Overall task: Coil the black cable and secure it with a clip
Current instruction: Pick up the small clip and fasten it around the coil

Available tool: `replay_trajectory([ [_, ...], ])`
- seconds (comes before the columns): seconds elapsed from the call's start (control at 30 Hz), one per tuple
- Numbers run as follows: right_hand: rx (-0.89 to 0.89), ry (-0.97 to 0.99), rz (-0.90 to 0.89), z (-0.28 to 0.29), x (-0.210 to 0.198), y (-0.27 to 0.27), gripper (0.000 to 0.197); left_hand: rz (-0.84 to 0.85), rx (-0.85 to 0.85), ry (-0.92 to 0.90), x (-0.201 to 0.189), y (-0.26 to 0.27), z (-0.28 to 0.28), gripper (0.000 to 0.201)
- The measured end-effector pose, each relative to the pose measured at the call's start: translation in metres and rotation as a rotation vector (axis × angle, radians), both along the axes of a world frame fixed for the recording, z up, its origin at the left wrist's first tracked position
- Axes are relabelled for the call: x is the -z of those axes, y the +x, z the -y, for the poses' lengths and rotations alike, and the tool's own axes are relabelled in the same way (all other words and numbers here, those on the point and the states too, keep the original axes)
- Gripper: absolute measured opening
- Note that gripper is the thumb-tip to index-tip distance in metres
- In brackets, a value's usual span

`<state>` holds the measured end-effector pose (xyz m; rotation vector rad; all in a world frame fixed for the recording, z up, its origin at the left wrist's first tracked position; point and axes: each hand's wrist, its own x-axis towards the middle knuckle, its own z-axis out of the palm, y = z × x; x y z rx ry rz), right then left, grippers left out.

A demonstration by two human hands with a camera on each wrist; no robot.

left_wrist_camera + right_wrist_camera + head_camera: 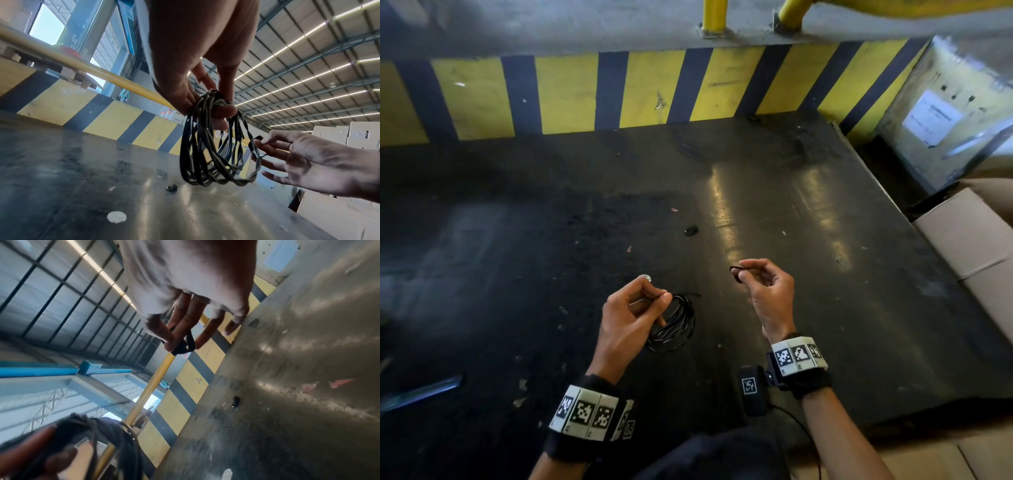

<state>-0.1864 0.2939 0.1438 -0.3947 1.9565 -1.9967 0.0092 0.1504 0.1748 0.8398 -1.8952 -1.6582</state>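
Note:
The black cable (678, 325) is wound into a coil of several loops and hangs above the black table (808, 308). My left hand (654, 291) grips the top of the coil (205, 154) between thumb and curled fingers. A little to the right, apart from the coil, my right hand (743, 270) pinches a small black clip (736, 273), a thin looped strap, between thumb and forefinger. In the right wrist view the clip (185, 346) dangles from the fingertips, the other fingers spread. The left wrist view shows the clip (254, 146) just beside the coil.
A second small black piece (691, 230) lies on the table beyond my hands. A yellow-and-black striped barrier (647, 89) closes the far side. Cardboard boxes (969, 233) stand past the table's right edge. Scraps of paper litter the surface.

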Motion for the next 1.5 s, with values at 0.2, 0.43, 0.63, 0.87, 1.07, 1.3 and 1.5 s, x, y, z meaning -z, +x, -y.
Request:
replay_trajectory([
  [0.2,-0.052,-0.056,-0.009,-0.007,-0.009,0.009,0.013,-0.036,0.016,-0.003,-0.011,0.004,-0.005,0.014],
  [0.43,-0.176,-0.155,0.087,-0.009,-0.028,0.025,0.013,-0.049,0.012,0.015,-0.017,0.013,-0.008,0.011],
  [0.63,-0.235,-0.252,0.135,-0.004,-0.037,0.037,0.016,-0.078,-0.006,0.03,-0.023,0.021,-0.006,0.011],
  [0.87,-0.304,-0.341,0.206,-0.003,-0.045,0.045,0.032,-0.12,-0.049,0.037,-0.029,0.032,-0.004,0.011],
  [1.07,-0.183,-0.156,-0.023,0.004,-0.041,0.047,0.027,-0.128,-0.015,0.082,-0.036,0.037,-0.005,0.011],
  [1.3,-0.233,0.081,-0.692,0.025,-0.053,0.04,0.017,-0.143,0.146,0.176,-0.044,0.041,-0.002,0.015],
  [1.5,-0.571,-0.044,-0.195,0.027,-0.067,0.049,0.018,-0.194,0.105,0.218,-0.047,0.037,-0.003,0.026],
])
